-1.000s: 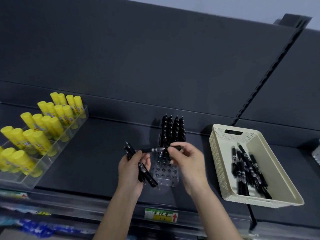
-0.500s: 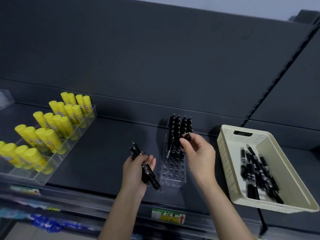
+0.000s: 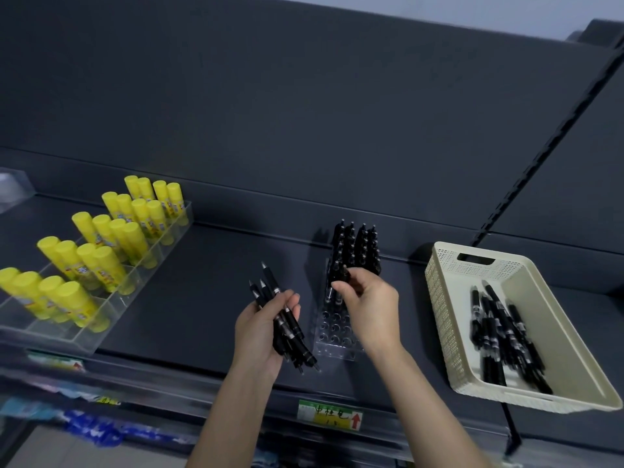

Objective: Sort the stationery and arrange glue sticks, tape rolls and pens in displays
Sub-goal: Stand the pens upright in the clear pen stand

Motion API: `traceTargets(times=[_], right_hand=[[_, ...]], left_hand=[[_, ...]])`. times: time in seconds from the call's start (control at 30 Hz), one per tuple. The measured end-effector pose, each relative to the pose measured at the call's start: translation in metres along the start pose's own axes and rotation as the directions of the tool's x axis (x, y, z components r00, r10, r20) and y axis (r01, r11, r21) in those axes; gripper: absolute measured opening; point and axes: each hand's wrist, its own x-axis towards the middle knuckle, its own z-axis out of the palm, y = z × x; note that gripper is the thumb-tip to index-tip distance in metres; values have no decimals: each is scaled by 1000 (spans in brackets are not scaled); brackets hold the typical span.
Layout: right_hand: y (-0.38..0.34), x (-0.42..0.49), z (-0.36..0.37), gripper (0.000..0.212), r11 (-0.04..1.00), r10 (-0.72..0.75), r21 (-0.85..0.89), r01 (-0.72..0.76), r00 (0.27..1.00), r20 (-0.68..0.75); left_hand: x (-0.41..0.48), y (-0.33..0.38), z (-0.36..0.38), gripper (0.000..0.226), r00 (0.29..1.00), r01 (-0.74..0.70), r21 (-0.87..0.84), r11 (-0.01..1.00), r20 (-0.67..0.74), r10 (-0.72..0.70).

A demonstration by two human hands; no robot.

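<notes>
My left hand (image 3: 260, 332) grips a bundle of several black pens (image 3: 287, 327), tips pointing up and left. My right hand (image 3: 368, 305) pinches the top of one black pen (image 3: 342, 273) that stands nearly upright over the clear pen holder (image 3: 334, 344). The holder's back rows are filled with upright black pens (image 3: 358, 244); its front holes are bare. Yellow glue sticks (image 3: 101, 251) stand in rows in a clear stepped tray (image 3: 84, 339) at the left. No tape rolls are visible.
A cream perforated basket (image 3: 449, 298) with several loose black pens (image 3: 499, 336) sits at the right on the dark shelf (image 3: 209, 265). A yellow-green price label (image 3: 329, 415) is on the shelf's front edge. A clear container corner (image 3: 13, 187) shows far left.
My right hand took one pen from the left-hand bundle, carried it back over the holder and turned it upright. My left hand kept its bundle. The camera view shifted slightly.
</notes>
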Motion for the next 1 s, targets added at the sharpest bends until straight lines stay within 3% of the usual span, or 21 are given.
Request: traceTargets(times=[0.17, 0.33, 0.5, 0.6, 0.87, 1.0], right_hand=[[1, -13, -11, 18, 998, 57, 13, -56, 996, -65], [8, -19, -13, 16, 997, 53, -51, -56, 997, -48], [7, -4, -11, 8, 995, 100, -24, -101, 994, -41], [9, -5, -7, 14, 993, 119, -13, -118, 993, 16], [11, 0, -3, 10, 986, 27, -167, -13, 996, 81], [11, -4, -6, 7, 985, 50, -169, -39, 997, 62]], left_hand=[[-4, 1, 4, 24, 999, 25, -27, 999, 37, -24], [-6, -2, 10, 24, 997, 52, -65, 997, 58, -48], [-8, -8, 11, 28, 995, 81, -46, 996, 55, -78], [-6, -8, 12, 31, 995, 86, -61, 994, 51, -83], [-3, -6, 9, 31, 996, 78, -73, 994, 44, -75], [-3, -4, 8, 26, 997, 66, -75, 995, 42, -63]])
